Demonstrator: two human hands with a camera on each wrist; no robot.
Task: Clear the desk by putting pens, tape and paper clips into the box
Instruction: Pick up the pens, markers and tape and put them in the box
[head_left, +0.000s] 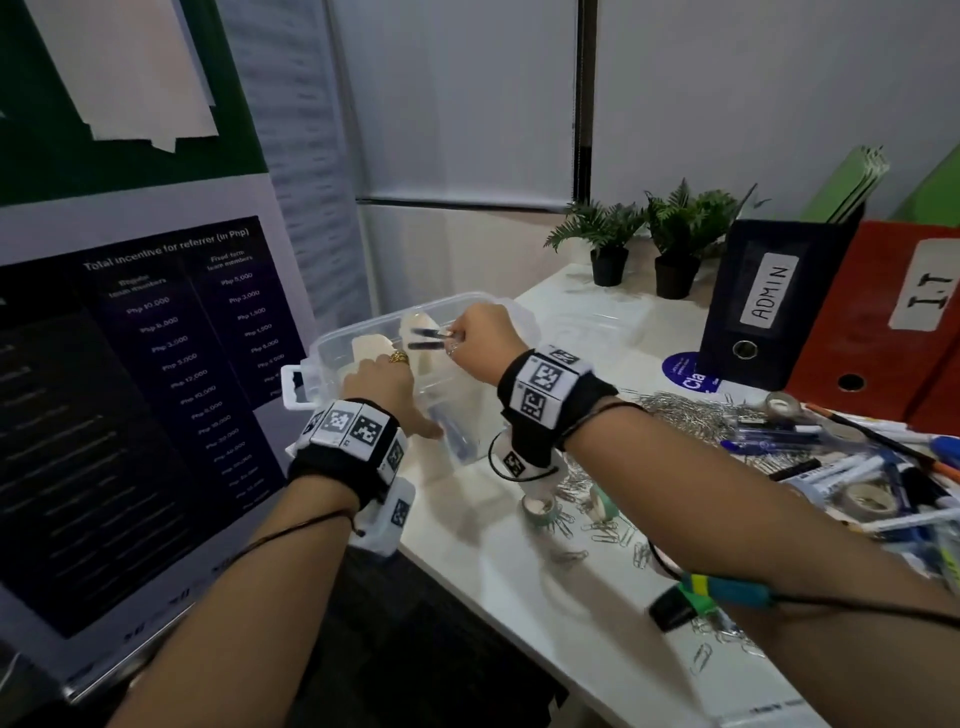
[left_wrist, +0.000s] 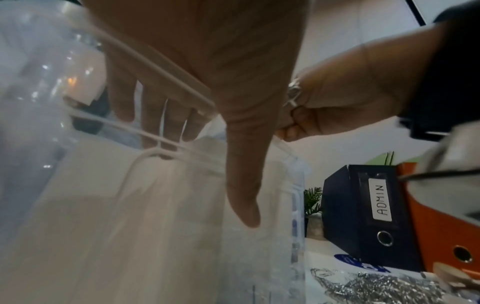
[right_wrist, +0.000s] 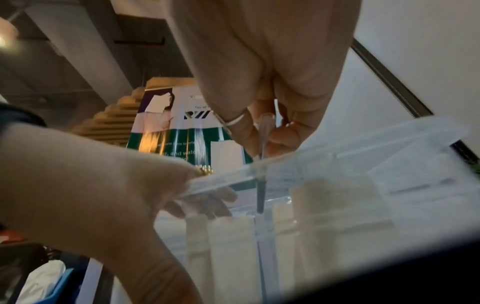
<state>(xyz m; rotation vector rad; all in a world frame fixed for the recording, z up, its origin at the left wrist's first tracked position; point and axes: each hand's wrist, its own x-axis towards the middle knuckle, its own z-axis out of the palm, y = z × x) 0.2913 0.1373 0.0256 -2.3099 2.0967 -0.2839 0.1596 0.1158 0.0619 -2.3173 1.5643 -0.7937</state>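
Note:
A clear plastic box (head_left: 337, 332) stands at the desk's left end. My left hand (head_left: 410, 397) grips its near wall, fingers inside and thumb outside; the left wrist view shows that hand (left_wrist: 215, 156) clamped over the rim (left_wrist: 161, 67). Above the open box, my right hand (head_left: 457, 338) pinches two dark pens (head_left: 426, 338) by their ends. In the right wrist view, one pen (right_wrist: 261, 191) hangs from that hand (right_wrist: 262, 139) behind the box wall (right_wrist: 337, 205). More pens (head_left: 831, 441), heaped paper clips (head_left: 691, 410) and tape rolls (head_left: 537, 506) lie on the desk to the right.
A black ADMIN binder (head_left: 769, 306) and an orange binder (head_left: 893, 322) stand at the back right, with two small potted plants (head_left: 644, 244) beside them. A printed banner (head_left: 130, 389) stands close to the left of the box. A green-blue marker (head_left: 727, 592) lies under my right forearm.

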